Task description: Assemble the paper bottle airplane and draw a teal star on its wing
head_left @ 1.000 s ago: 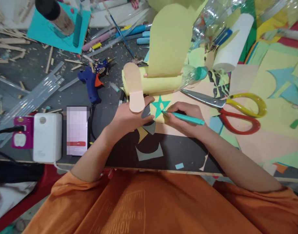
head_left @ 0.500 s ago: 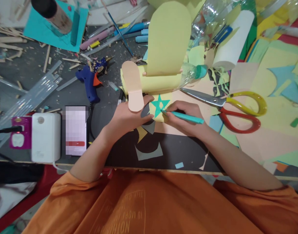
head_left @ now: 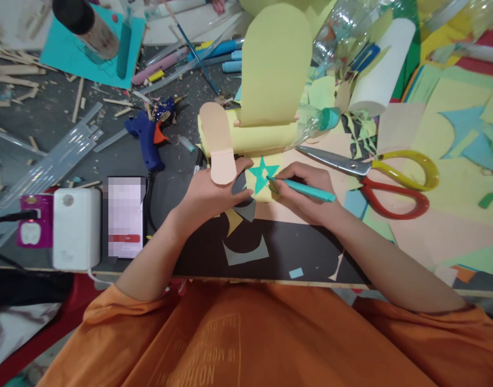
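Observation:
A teal paper star lies on a yellow sheet at the foot of a yellow and peach paper model. My left hand rests flat beside the star and presses the paper down with its fingers. My right hand grips a teal pen, whose tip touches the star's lower right edge. A peach paper tab of the model partly covers my left hand.
Large scissors with yellow and red handles lie right of my right hand. A blue glue gun, a phone and a white charger sit to the left. Coloured paper scraps, a white roll, plastic bottles and markers crowd the back.
The view shifted slightly. Both hands stay in place, with the pen tip still at the star's edge.

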{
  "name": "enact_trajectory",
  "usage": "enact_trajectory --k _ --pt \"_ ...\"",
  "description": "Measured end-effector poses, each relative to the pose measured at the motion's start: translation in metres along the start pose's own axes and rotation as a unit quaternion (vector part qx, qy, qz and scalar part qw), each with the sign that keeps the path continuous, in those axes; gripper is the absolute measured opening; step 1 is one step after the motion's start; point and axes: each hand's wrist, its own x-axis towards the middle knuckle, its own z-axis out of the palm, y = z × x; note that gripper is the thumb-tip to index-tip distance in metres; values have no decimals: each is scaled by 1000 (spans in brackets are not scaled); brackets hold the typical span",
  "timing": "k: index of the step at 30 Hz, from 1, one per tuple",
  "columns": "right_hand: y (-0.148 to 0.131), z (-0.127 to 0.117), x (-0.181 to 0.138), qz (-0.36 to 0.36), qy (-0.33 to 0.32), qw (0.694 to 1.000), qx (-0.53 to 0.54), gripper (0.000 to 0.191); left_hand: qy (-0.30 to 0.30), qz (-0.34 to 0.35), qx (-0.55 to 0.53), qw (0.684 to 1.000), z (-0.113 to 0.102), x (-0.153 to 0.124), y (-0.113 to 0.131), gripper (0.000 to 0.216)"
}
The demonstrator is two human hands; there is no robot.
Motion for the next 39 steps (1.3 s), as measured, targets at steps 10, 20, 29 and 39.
enact_trajectory --k 10,20,29,39 --pt "2 2 -1 8 -5 1000 7 16 -2 -4 0 1000 0 1 0 53" --pt "3 2 -1 18 18 999 21 13 -2 0 -4 1000 1 1 -1 53" --pt "4 2 0 37 22 999 34 13 -2 -4 -2 1000 -1 1 0 52" --pt "4 3 0 7 8 999 36 13 -8 -10 0 1000 0 1 0 53"
